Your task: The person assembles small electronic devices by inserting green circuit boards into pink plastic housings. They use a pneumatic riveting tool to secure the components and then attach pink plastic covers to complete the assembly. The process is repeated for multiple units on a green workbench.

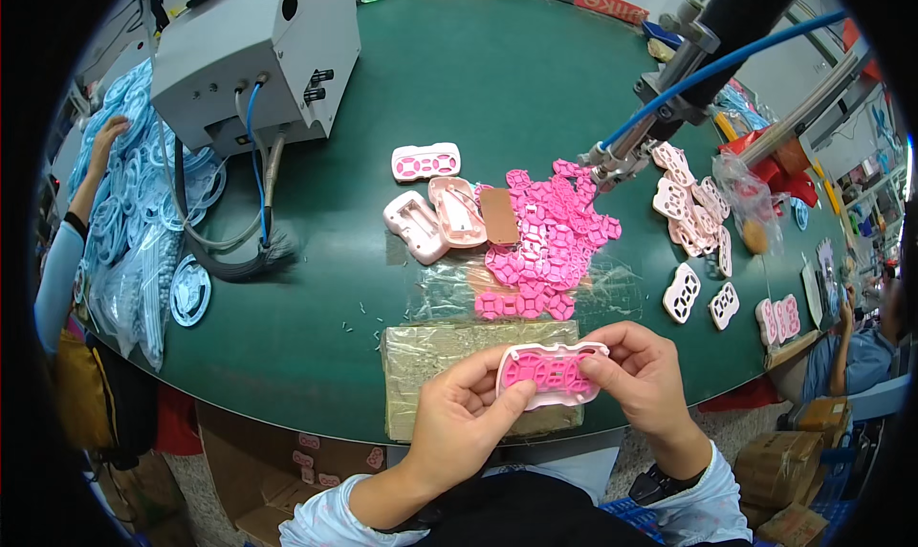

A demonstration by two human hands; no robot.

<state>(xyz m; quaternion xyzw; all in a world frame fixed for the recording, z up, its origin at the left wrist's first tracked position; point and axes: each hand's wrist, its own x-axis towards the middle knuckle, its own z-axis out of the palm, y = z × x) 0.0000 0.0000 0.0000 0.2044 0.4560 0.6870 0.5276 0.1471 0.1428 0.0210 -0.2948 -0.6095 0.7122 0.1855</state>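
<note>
A white shell, with a pink insert lying in it, is gripped at its ends by the left hand and the right hand above a taped block on the worktop. Beyond the block, pink parts are heaped; below the worktop, pink pieces are held in a box, and at left blue strips are bunched in a clear bag.

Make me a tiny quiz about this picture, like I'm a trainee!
1. Which hand or hands hold the pink-and-white plastic gamepad-shaped piece?
2. True or false: the heap of bright-pink latticed plastic pieces lies left of the boxy grey metal machine.
3. Behind the held piece is: A) red cup; B) brown taped rectangular block; C) glass jar.

Key:
1. Both: left hand and right hand.
2. False; it lies right.
3. B.
</note>
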